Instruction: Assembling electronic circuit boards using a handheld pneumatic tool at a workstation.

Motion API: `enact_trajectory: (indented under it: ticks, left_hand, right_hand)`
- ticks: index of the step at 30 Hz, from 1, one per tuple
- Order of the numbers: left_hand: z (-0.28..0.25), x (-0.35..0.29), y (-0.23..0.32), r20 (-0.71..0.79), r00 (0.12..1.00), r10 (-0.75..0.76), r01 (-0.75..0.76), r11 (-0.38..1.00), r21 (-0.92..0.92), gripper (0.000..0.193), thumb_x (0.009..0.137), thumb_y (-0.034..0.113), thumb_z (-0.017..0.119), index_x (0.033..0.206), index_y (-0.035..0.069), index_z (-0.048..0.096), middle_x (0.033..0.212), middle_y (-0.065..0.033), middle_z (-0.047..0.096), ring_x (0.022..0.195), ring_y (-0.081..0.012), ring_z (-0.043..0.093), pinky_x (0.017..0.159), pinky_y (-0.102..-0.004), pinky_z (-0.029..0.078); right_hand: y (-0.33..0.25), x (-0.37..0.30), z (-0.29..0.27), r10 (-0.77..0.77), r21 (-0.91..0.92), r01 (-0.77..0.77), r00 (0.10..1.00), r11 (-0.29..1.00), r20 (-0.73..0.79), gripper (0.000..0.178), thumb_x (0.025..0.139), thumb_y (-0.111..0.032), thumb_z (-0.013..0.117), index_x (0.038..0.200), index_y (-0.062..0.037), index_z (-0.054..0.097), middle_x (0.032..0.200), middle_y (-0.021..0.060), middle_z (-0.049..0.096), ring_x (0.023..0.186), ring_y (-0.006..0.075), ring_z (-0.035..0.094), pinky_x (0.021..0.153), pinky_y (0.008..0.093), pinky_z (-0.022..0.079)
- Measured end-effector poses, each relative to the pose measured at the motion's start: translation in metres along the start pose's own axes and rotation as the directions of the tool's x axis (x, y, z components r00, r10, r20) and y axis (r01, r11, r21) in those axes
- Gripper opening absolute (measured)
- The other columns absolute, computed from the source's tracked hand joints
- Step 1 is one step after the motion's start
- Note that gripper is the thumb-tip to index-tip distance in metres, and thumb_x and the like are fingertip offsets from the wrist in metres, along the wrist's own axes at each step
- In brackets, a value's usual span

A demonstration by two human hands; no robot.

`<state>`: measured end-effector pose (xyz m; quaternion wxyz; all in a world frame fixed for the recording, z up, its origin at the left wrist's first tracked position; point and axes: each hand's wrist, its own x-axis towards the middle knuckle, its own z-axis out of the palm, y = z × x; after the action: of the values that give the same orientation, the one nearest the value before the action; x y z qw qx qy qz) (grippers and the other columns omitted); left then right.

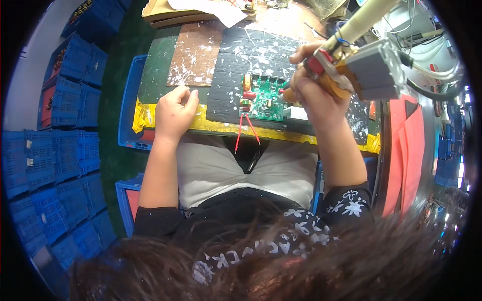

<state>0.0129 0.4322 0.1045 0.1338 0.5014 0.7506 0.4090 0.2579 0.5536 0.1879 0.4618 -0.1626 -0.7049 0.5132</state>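
Note:
A green circuit board [268,98] lies on the dark work mat near the table's front edge, with two red wires [239,133] hanging over that edge toward my lap. My right hand [321,98] is wrapped round a yellow-orange glue gun [334,85] with a red part and a grey block on its far side. Its tip points down at the right half of the board; whether it touches cannot be seen. My left hand [175,113] rests as a loose fist at the table's edge, left of the board, with nothing visible in it.
A brown panel [196,55] and a white-spattered dark mat [236,55] cover the table. Yellow tape [201,120] lines its front edge. Cardboard [165,12] lies at the back. Blue crates [65,150] are stacked at left; pink sheets [404,155] and cables [434,75] are at right.

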Motion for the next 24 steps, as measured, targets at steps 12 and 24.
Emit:
enact_trajectory:
  ticks: [12,24]
  left_hand:
    - [-0.002,0.001,0.001,0.038,0.998,-0.058,0.057,0.998,0.034,0.027,0.084,0.019,0.065,0.066,0.001,0.054,0.055,-0.0113,0.051,0.048,-0.0211,0.045,0.050,-0.0335,0.038]
    - [-0.002,0.000,0.000,0.036,0.997,-0.063,0.062,0.998,0.009,0.027,0.084,0.019,0.065,0.066,0.002,0.054,0.056,-0.0119,0.052,0.049,-0.0224,0.047,0.050,-0.0339,0.038]
  right_hand:
    - [-0.014,0.001,0.002,0.018,-0.004,-0.018,0.994,1.000,-0.109,0.039,0.076,0.012,0.048,0.114,0.0041,0.049,0.095,0.0105,0.055,0.056,0.0081,0.048,0.053,0.0225,0.043]
    - [-0.011,0.002,-0.003,0.051,-0.046,-0.054,0.996,0.997,-0.069,0.041,0.076,0.011,0.048,0.116,0.0037,0.048,0.093,0.0112,0.056,0.058,0.0087,0.050,0.052,0.0220,0.043]
